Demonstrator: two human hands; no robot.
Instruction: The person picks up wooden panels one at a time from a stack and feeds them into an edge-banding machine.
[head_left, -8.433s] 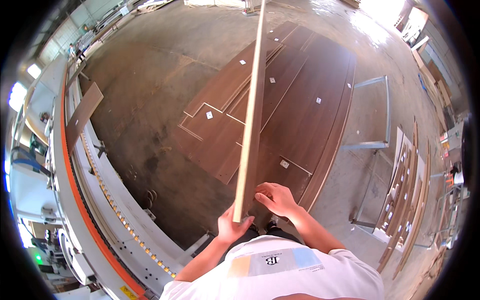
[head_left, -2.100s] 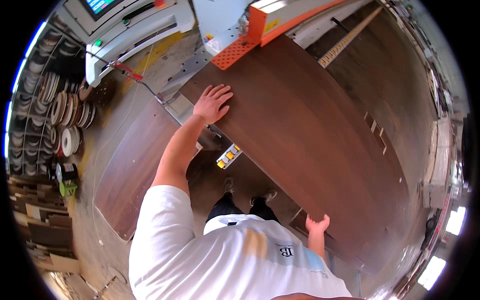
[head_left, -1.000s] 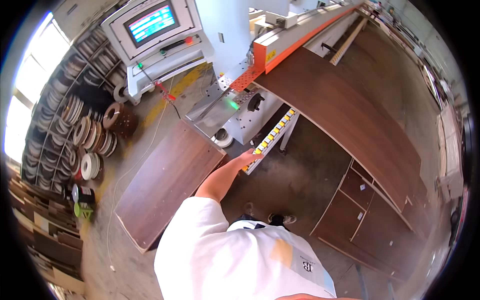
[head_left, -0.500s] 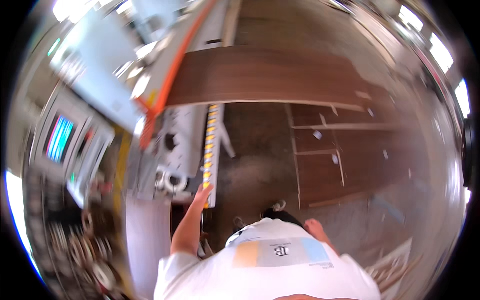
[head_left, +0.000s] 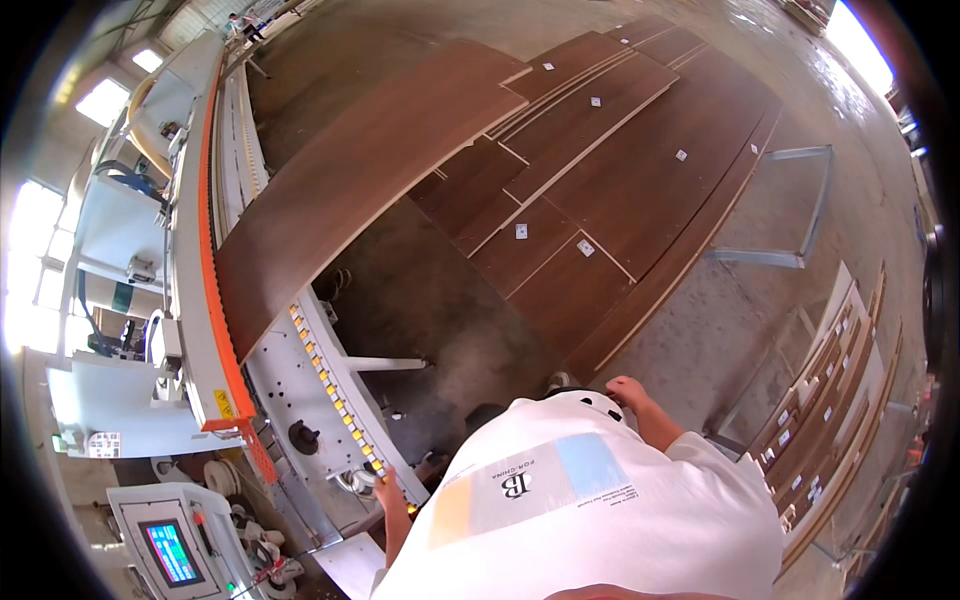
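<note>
My left hand (head_left: 391, 492) is at the near end of a pale roller rail (head_left: 345, 410) lined with yellow pieces, its fingers closed around the rail's edge. My right hand (head_left: 627, 391) hangs near my right side, fingers curled, with nothing visible in it. A long dark brown wood-grain board (head_left: 375, 160) lies ahead, its left end at the long machine (head_left: 215, 330) with the orange strip and its body reaching across the rail toward the far middle. Neither hand touches this board.
Brown panels (head_left: 640, 170) with small white labels lie right of the long board. A grey metal frame (head_left: 760, 256) stands beyond them, and narrow labelled boards (head_left: 820, 420) are stacked at right. A control box with a lit screen (head_left: 172, 552) sits lower left. Far off, a person (head_left: 245, 27) is visible.
My view has swung to the right, so the machine, board and panels appear slanted and the stacked boards show more fully. My left hand stays on the rail; my right hand stays by my side.
</note>
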